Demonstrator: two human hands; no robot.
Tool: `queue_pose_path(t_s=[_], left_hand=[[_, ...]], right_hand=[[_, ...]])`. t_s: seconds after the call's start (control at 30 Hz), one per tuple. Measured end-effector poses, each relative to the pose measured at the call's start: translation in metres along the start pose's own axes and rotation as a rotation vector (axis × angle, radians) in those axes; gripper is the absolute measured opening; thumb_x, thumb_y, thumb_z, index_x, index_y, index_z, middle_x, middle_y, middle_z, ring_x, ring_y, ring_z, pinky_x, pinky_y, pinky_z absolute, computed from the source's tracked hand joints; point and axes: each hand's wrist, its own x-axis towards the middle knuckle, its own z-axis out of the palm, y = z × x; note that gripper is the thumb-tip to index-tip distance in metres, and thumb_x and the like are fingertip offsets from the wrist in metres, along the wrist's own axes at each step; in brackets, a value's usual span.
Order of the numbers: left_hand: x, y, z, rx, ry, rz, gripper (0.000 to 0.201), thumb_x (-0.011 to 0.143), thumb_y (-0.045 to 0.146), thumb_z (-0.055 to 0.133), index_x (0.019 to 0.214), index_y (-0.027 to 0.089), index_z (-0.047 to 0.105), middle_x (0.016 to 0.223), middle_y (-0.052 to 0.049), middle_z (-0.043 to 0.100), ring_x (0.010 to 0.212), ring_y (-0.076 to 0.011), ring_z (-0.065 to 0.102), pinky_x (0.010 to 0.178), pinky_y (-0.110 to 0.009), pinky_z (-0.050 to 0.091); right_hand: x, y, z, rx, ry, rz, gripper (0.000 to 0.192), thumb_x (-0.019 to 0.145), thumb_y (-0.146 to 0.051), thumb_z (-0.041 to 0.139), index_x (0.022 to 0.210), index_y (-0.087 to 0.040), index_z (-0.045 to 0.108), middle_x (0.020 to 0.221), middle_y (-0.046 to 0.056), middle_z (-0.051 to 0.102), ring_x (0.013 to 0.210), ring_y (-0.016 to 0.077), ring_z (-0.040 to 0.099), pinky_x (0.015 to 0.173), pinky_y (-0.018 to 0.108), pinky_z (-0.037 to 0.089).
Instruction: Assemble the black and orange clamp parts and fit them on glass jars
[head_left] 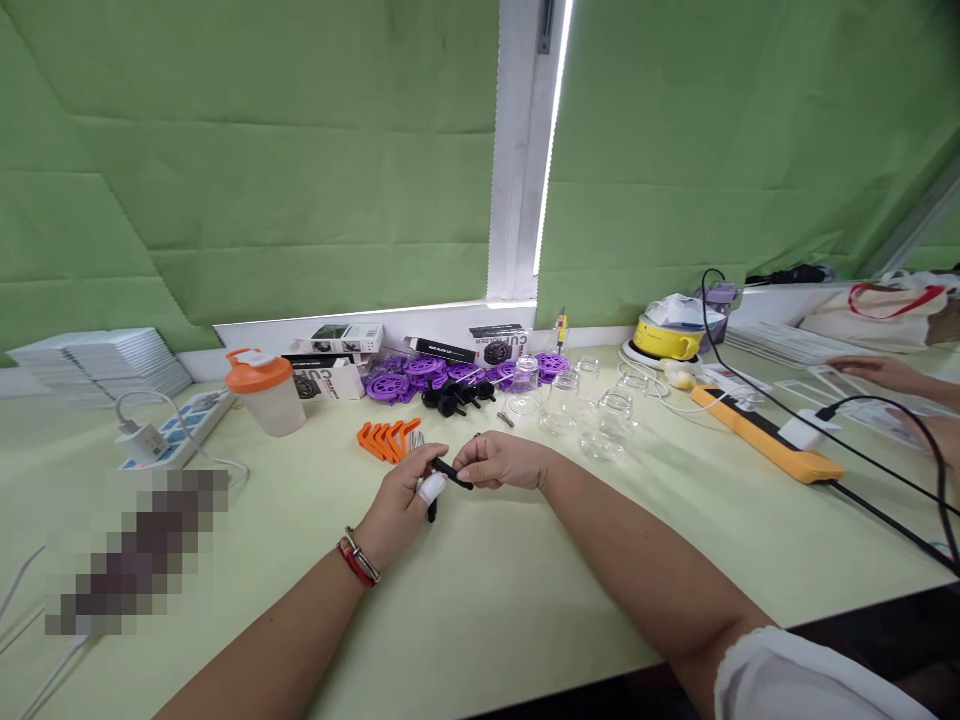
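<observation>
My left hand (409, 492) is closed around a slim black rod-shaped part (453, 473). Its thumb has a white wrap, and another dark end pokes out below the palm. At the part's right end, my right hand (499, 462) pinches it between thumb and fingertips. What exactly the black part is, I cannot tell. Just beyond my left hand lie several orange angled pieces (386, 440) and some small silvery rods (417, 440). A small metal spring (505, 419) rests past my right hand. Farther back are black knob-like parts (454, 397) and purple openwork discs (390, 388).
Several clear glass jars (611, 425) stand right of centre. An orange-lidded shaker bottle (274, 395) stands left, near a power strip (180, 430). An orange power strip (772, 440) and black cables lie right, before another person's hands (881, 375). Cup holder boxes (330, 380) line the back.
</observation>
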Motion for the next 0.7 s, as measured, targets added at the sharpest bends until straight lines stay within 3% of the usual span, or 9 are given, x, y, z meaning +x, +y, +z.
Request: queue_pose_path(t_s=[0.1, 0.17, 0.23, 0.3, 0.37, 0.5, 0.7], left_hand=[[0.0, 0.002, -0.002, -0.027, -0.017, -0.032, 0.025, 0.086, 0.028, 0.045, 0.108, 0.02, 0.055, 0.097, -0.005, 0.061, 0.087, -0.017, 0.056, 0.08, -0.032, 0.046], [0.0, 0.004, -0.004, -0.013, -0.032, -0.055, 0.023, 0.087, 0.032, 0.044, 0.101, 0.02, 0.057, 0.089, -0.004, 0.061, 0.083, -0.0166, 0.056, 0.077, -0.031, 0.046], [0.001, 0.007, -0.005, 0.022, -0.053, -0.05, 0.023, 0.088, 0.034, 0.042, 0.096, 0.019, 0.058, 0.086, -0.003, 0.06, 0.079, -0.016, 0.055, 0.074, -0.03, 0.046], [0.001, 0.01, -0.005, 0.079, -0.068, -0.018, 0.023, 0.089, 0.033, 0.04, 0.091, 0.019, 0.058, 0.084, -0.003, 0.06, 0.078, -0.016, 0.054, 0.074, -0.03, 0.044], [0.001, 0.013, -0.004, 0.171, -0.079, 0.025, 0.023, 0.089, 0.031, 0.038, 0.088, 0.019, 0.058, 0.083, -0.003, 0.06, 0.077, -0.0167, 0.053, 0.077, -0.032, 0.042], [0.0, 0.014, -0.001, 0.344, -0.113, 0.083, 0.023, 0.089, 0.026, 0.036, 0.085, 0.021, 0.058, 0.081, -0.003, 0.062, 0.074, -0.0173, 0.052, 0.083, -0.037, 0.037], [-0.002, 0.012, 0.003, 0.383, -0.146, 0.092, 0.024, 0.089, 0.024, 0.036, 0.091, 0.021, 0.059, 0.085, -0.002, 0.065, 0.073, -0.0173, 0.053, 0.082, -0.036, 0.035]], right_hand=[[0.002, 0.001, -0.001, -0.035, 0.0, -0.001, 0.028, 0.069, -0.034, 0.068, 0.086, -0.013, 0.061, 0.056, -0.007, 0.045, 0.045, 0.0032, 0.031, 0.044, 0.018, 0.021], [0.003, 0.003, -0.009, -0.136, 0.112, -0.004, 0.026, 0.072, -0.034, 0.065, 0.088, -0.013, 0.062, 0.06, -0.004, 0.05, 0.047, 0.0043, 0.036, 0.045, 0.019, 0.026], [0.003, 0.008, -0.023, -0.323, 0.37, -0.011, 0.022, 0.077, -0.031, 0.06, 0.091, -0.015, 0.064, 0.069, 0.0, 0.058, 0.055, 0.0072, 0.045, 0.051, 0.02, 0.034], [0.004, 0.015, -0.039, -0.583, 0.726, -0.011, 0.018, 0.08, -0.024, 0.054, 0.091, -0.016, 0.066, 0.083, 0.003, 0.063, 0.07, 0.0112, 0.053, 0.063, 0.022, 0.041], [0.004, 0.023, -0.054, -0.844, 0.881, 0.019, 0.02, 0.081, -0.017, 0.052, 0.094, -0.017, 0.067, 0.097, 0.006, 0.064, 0.086, 0.0153, 0.056, 0.075, 0.025, 0.041], [0.009, 0.033, -0.065, -1.112, 0.816, 0.095, 0.024, 0.084, -0.018, 0.05, 0.098, -0.021, 0.068, 0.106, 0.006, 0.062, 0.094, 0.018, 0.056, 0.076, 0.025, 0.041], [0.013, 0.031, -0.06, -1.221, 0.722, 0.151, 0.022, 0.084, -0.019, 0.051, 0.095, -0.025, 0.07, 0.103, 0.005, 0.062, 0.094, 0.0184, 0.055, 0.071, 0.024, 0.039]])
